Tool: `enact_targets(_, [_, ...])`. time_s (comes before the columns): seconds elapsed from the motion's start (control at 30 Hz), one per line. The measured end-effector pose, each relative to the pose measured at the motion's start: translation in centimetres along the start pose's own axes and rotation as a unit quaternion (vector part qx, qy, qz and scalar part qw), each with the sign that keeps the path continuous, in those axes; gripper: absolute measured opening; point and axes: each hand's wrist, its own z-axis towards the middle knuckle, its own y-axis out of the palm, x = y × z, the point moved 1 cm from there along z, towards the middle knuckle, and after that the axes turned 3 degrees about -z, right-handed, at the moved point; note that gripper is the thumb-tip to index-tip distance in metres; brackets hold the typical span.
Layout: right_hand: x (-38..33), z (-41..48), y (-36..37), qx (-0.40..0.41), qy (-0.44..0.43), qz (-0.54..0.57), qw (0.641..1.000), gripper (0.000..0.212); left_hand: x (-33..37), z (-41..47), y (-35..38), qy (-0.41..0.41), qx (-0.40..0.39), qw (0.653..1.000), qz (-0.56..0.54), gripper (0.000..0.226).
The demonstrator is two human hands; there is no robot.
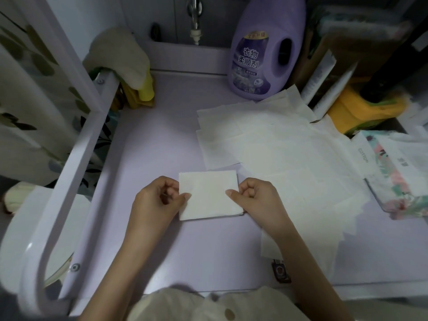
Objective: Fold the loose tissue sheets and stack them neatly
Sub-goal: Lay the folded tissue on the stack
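A folded tissue (pixel 208 195) lay flat near the middle of a lavender countertop (pixel 162 135), pinched at both sides by a person's bare hands. The left hand (pixel 155 202) gripped its 9 o'clock edge, thumb on top and fingers curled. The right hand (pixel 257 200) clasped the 3 o'clock edge the same way. The folded piece appeared to be several layers thick, though soft focus left the count unclear.

Loose tissue sheets (pixel 278 154) lay overlapping from 1 to 4 o'clock of it, the nearest corner just beside its far edge. A purple fabric softener bottle (pixel 259 54) stood upright at 1 o'clock, behind the sheets. A floral tissue pack (pixel 398 179) sat at 3 o'clock, against the spread. At 11 o'clock a beige cloth (pixel 118 56) hung over a white rail (pixel 92 135), and a tap (pixel 195 22) stood at 12 o'clock.
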Motion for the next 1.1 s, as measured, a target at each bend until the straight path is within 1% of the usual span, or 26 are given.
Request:
enact_targets(0.6, [0.47, 0.23, 0.12, 0.004, -0.006, -0.007, 1.000, 0.028, -0.01, -0.24, 0.15, 0.012, 0.013, 0.999, 0.042, 0.017])
enact_targets(0.77, [0.60, 0.18, -0.08, -0.011, -0.013, 0.004, 1.000, 0.025, -0.13, -0.25, 0.03, 0.007, 0.007, 1.000, 0.030, 0.016])
enact_targets(1.1, [0.65, 0.19, -0.08, -0.005, -0.004, -0.007, 1.000, 0.023, -0.35, -0.27, 0.06, 0.004, 0.012, 1.000, 0.021, 0.019])
